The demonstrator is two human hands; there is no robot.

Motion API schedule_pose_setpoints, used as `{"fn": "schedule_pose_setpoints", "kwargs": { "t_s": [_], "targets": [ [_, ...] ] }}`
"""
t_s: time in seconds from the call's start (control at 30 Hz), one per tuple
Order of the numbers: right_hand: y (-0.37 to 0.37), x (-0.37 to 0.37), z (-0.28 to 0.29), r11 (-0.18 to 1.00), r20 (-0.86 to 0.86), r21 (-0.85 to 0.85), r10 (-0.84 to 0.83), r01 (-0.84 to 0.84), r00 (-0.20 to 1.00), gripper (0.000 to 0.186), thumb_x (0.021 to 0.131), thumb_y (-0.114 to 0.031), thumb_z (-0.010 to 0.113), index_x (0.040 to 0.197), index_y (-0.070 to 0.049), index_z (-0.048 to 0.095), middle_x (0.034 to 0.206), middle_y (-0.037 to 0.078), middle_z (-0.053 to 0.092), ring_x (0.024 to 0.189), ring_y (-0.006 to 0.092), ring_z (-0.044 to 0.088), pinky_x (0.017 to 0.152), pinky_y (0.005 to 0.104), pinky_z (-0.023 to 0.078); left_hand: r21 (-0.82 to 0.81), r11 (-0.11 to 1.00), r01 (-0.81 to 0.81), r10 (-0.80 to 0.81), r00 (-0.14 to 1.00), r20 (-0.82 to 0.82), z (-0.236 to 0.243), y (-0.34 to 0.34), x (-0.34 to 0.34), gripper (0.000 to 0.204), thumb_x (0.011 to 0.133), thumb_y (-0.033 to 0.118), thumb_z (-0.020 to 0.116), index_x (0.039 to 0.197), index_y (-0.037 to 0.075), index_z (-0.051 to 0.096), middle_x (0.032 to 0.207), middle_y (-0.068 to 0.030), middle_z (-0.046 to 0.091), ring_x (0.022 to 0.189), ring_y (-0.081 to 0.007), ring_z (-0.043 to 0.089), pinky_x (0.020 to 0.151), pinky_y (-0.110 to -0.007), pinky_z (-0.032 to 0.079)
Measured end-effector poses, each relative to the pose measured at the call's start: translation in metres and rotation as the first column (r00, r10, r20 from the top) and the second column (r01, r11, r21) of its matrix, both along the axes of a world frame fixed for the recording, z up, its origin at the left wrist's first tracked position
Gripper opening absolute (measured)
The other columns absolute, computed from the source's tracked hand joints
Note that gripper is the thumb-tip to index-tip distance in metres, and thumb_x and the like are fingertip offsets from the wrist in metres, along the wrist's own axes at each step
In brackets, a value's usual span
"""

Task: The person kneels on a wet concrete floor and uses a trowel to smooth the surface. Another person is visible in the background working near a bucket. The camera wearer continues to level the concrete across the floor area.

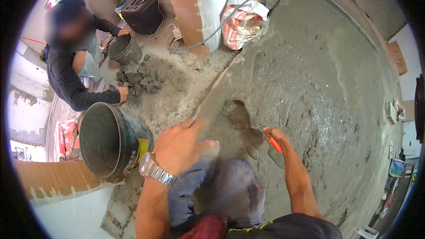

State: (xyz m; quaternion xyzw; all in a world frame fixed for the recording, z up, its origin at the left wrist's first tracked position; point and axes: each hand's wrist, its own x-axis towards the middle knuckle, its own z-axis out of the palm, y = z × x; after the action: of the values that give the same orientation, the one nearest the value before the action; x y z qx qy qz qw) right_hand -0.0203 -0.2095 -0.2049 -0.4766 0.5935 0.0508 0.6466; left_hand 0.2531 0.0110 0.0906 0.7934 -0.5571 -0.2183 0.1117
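Observation:
My right hand (275, 136) is closed round the orange handle of a trowel (276, 145), whose blade blends into the wet mortar. Beside it is a dark, water-filled hollow (239, 115) in the grey wet cement floor (305, 84). My left hand (179, 144), with a metal watch (155, 170) on its wrist, is over the slab's left edge near my knee. Motion smears its fingers, and whether it grips anything does not show. A narrow, cement-coated strip (217, 95) runs away from its fingertips along that edge.
A large dark bucket (101, 139) leans to my left. Past it, a crouching co-worker (66, 75) holds a smaller bucket (125, 49) next to mortar lumps (135, 77). A white-and-red sack (241, 24), blue hose (208, 40) and black speaker-like box (141, 14) are farther off.

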Motion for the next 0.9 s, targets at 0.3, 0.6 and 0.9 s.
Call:
{"fn": "schedule_pose_setpoints", "kwargs": {
  "t_s": [0.3,0.6,0.9],
  "targets": [
    [-0.02,0.034,-0.016,0.96,0.052,-0.175,0.231,-0.219,0.972,0.032,0.084,-0.037,0.059,0.079,-0.005,0.056,0.068,0.002,0.052,0.055,0.0148,0.049,0.049,0.0328,0.041,-0.012,0.993,0.116,-0.116,0.993,0.035,0.002,-0.023,-0.021,0.046,0.079,0.036,0.066,0.115,0.009,0.055,0.095,-0.0163,0.062,0.084,-0.0365,0.061,0.07,-0.044,0.048],
    [0.011,-0.008,-0.005,0.91,0.0,-0.231,0.354,-0.345,0.935,0.039,0.081,-0.04,0.062,0.078,-0.001,0.06,0.063,0.007,0.055,0.052,0.0163,0.051,0.047,0.0338,0.04,-0.036,0.993,0.109,-0.108,0.994,0.023,-0.002,-0.017,-0.011,0.045,0.078,0.035,0.067,0.114,0.01,0.056,0.095,-0.0173,0.063,0.082,-0.037,0.061,0.069,-0.044,0.049],
    [-0.043,-0.034,-0.011,0.902,-0.175,-0.422,0.015,-0.089,0.984,0.042,0.08,-0.039,0.063,0.08,0.003,0.062,0.061,0.006,0.053,0.049,0.016,0.05,0.045,0.033,0.039,-0.035,0.987,0.154,-0.154,0.988,0.015,-0.003,-0.022,-0.021,0.039,0.079,0.03,0.065,0.111,0.009,0.056,0.093,-0.0175,0.062,0.082,-0.0375,0.061,0.069,-0.046,0.049]
  ]
}}
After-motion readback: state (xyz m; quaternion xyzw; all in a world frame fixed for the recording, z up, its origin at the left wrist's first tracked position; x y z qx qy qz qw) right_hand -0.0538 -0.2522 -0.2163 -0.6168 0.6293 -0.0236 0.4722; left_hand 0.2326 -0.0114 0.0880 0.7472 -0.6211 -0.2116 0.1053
